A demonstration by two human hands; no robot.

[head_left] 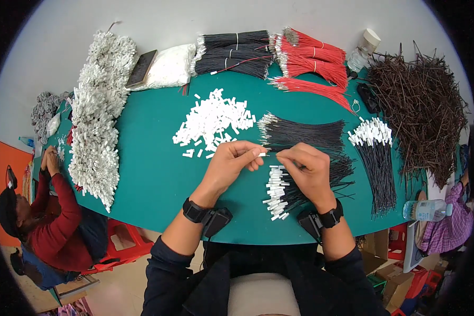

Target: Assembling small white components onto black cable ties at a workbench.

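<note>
My left hand (236, 162) pinches a small white connector housing (262, 154) between thumb and fingertips. Close to its right, my right hand (309, 167) is closed in a pinch on a thin wire (273, 153), only a short bit of which shows between the hands. Under and beside the right hand lie black wires with white housings (276, 194) on their ends. Just beyond the hands rests a bundle of black wires (305, 132) with bare metal tips at its left end. A heap of loose white housings (213, 121) spreads over the table, beyond my left hand.
The green table (150, 158) holds a long pile of white-ended wires (97, 116) at left. Black bundles (234, 52), red bundles (313, 58) and a white bag (168, 66) line the back. Finished-looking black wires (376, 158) and a dark tangled heap (418, 100) lie right. A person (55, 221) sits left.
</note>
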